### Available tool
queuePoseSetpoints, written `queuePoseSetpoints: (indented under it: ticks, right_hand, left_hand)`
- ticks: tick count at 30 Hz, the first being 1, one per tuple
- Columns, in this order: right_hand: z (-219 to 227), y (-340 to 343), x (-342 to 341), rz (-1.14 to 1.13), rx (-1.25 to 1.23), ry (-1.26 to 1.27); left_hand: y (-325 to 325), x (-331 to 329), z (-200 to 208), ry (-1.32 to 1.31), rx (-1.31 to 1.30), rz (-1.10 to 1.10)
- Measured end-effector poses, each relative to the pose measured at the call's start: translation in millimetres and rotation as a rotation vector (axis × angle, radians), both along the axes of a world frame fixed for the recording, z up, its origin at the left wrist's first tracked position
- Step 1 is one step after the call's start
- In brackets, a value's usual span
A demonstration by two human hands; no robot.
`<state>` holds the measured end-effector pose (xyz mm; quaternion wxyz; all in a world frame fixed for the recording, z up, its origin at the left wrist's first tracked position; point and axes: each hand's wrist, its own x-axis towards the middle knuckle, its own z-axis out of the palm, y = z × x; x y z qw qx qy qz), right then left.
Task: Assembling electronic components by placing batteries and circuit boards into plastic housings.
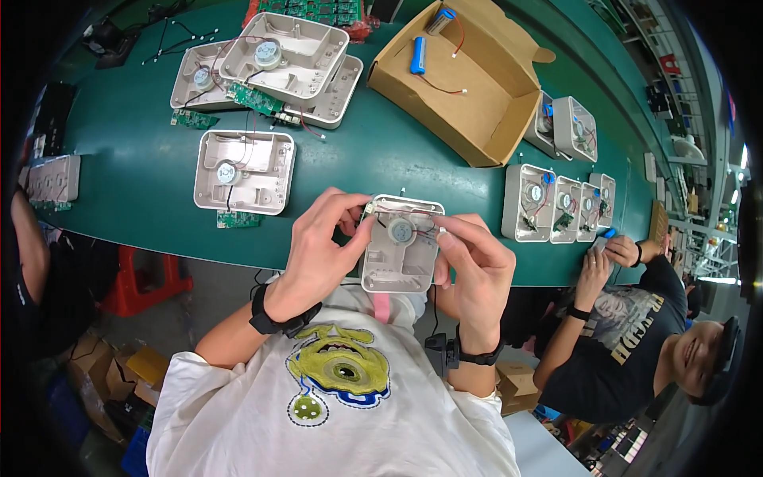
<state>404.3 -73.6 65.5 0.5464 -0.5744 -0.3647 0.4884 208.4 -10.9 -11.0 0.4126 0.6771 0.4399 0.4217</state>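
Note:
In front of my chest at the table's near edge is a pale grey plastic housing (387, 271), its open side up. A round speaker (402, 231) sits inside it, with thin red and dark wires around it. My left hand (330, 238) pinches a small part with a cream connector (369, 208) at the housing's upper left corner; the fingers hide most of that part. At the right rim, my right hand (477, 258) is closed, thumb and forefinger gripping a small white wire plug (442, 231).
Similar housings (244, 172) with speakers and green boards lie at the left, some stacked. An open cardboard box (477, 127) holds blue cylindrical batteries (418, 56). More housings (528, 226) stand at the right, near a co-worker's hands (594, 270). A red stool (147, 282) is below left.

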Motion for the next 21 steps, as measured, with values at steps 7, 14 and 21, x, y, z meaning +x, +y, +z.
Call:
queuePoseSetpoints:
  ticks: [7, 14, 21]
  right_hand:
    - [-7.0, 1.4, -6.8, -0.019, -0.157, 0.049]
    - [-23.1, 6.4, -22.6, 0.069, 0.117, -0.635]
    - [-20.3, 7.8, -25.6, -0.013, 0.312, -0.858]
  left_hand:
    - [-0.6, 2.4, -2.1, -0.008, 0.005, 0.000]
    - [-1.5, -0.2, -2.0, -0.007, -0.008, 0.005]
    - [0.2, -1.3, -4.3, -0.003, -0.014, 0.001]
